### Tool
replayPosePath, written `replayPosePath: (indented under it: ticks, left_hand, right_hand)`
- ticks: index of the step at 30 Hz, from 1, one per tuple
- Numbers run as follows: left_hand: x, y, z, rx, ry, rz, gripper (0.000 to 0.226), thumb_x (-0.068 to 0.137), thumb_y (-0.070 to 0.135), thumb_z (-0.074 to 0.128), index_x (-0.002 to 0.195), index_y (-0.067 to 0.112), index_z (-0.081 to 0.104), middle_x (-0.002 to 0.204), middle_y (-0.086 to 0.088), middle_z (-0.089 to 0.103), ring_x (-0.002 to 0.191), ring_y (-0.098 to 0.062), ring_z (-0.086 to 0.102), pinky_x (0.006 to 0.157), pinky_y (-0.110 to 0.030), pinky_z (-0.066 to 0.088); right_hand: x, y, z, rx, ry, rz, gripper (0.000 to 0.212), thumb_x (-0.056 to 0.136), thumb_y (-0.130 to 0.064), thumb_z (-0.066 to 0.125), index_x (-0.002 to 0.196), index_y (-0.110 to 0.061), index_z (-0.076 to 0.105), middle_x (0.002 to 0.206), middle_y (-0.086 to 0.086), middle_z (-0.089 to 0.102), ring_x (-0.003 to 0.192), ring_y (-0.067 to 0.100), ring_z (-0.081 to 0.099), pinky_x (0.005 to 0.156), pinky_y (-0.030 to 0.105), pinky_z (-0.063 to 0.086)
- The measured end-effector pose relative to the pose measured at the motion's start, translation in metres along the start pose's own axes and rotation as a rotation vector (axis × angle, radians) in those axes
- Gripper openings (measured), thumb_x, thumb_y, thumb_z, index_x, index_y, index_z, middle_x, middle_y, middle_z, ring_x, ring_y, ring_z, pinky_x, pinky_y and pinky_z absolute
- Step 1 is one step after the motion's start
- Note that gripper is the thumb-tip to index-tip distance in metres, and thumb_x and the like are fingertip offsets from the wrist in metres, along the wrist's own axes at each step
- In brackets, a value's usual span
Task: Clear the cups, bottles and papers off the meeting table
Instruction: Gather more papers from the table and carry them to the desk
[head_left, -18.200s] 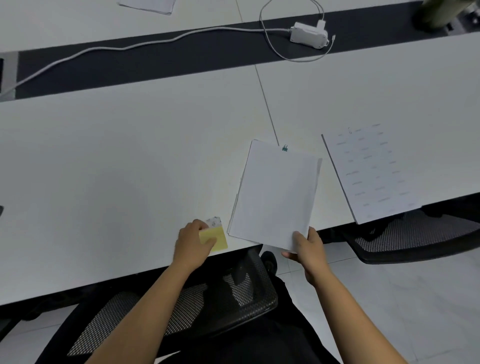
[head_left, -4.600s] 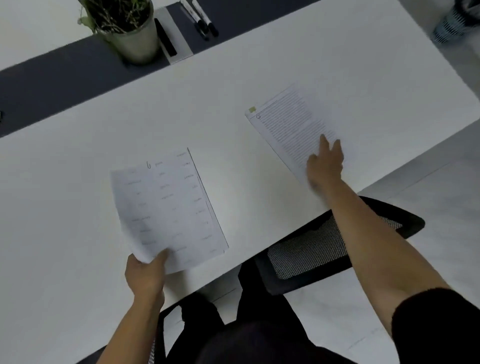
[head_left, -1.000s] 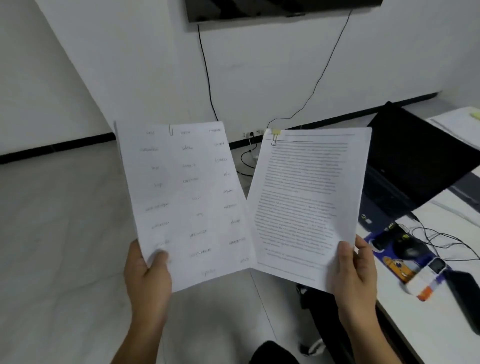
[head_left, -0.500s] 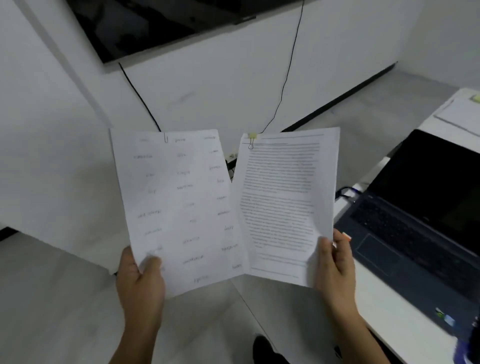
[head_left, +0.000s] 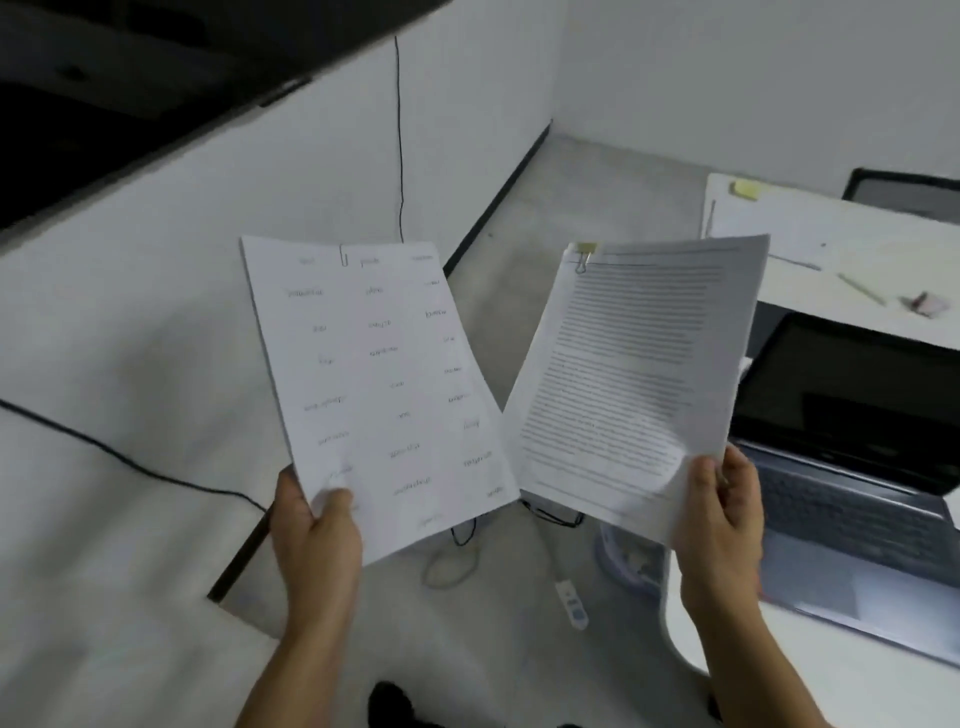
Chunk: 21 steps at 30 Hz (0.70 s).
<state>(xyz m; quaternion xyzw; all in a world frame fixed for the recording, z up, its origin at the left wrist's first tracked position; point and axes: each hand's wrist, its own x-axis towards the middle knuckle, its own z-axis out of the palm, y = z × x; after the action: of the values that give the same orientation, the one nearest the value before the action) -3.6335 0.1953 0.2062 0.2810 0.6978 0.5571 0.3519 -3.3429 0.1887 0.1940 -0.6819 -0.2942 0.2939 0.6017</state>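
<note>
My left hand (head_left: 317, 540) grips the bottom edge of a paper-clipped sheaf with scattered handwritten words (head_left: 374, 384), held up in front of me. My right hand (head_left: 719, 525) grips the lower right corner of a second sheaf of dense printed text (head_left: 628, 384), fastened with a yellowish binder clip (head_left: 584, 252) at its top left. Both sheaves hang in the air over the floor, their inner lower corners almost touching.
An open dark laptop (head_left: 852, 441) sits on a white desk (head_left: 810, 670) at the right. Behind it, another white surface (head_left: 831, 244) carries papers, a yellow sticky pad (head_left: 746, 188) and a pen. Cables and a power strip (head_left: 570, 605) lie on the floor. A wall-mounted screen (head_left: 130, 93) hangs upper left.
The view has swung further right and down, bringing the room corner and far desk into sight. The two sheaves have drifted slightly apart at the top; both hands keep their grip.
</note>
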Motion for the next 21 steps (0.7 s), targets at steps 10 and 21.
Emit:
replayPosePath:
  ticks: [10, 21]
  left_hand:
    - [0.163, 0.060, 0.095, 0.034, -0.301, 0.039, 0.043, 0.089, -0.004, 0.051, 0.120, 0.024, 0.059, 0.114, 0.005, 0.066, 0.104, -0.020, 0.064, 0.091, -0.055, 0.054]
    - [0.274, 0.101, 0.281, 0.153, -0.392, 0.144, 0.039, 0.090, -0.003, 0.052, 0.121, 0.019, 0.058, 0.117, -0.003, 0.065, 0.102, -0.027, 0.063, 0.083, -0.044, 0.055]
  right_hand:
    - [0.030, -0.033, 0.086, 0.007, 0.282, -0.027, 0.018, 0.106, -0.020, 0.042, 0.121, -0.025, 0.052, 0.101, -0.001, 0.067, 0.085, 0.014, 0.060, 0.074, 0.035, 0.049]
    - [0.222, -0.014, 0.174, 0.157, 0.374, 0.039, 0.019, 0.106, -0.013, 0.043, 0.113, -0.024, 0.057, 0.096, 0.002, 0.069, 0.079, 0.000, 0.061, 0.073, 0.016, 0.050]
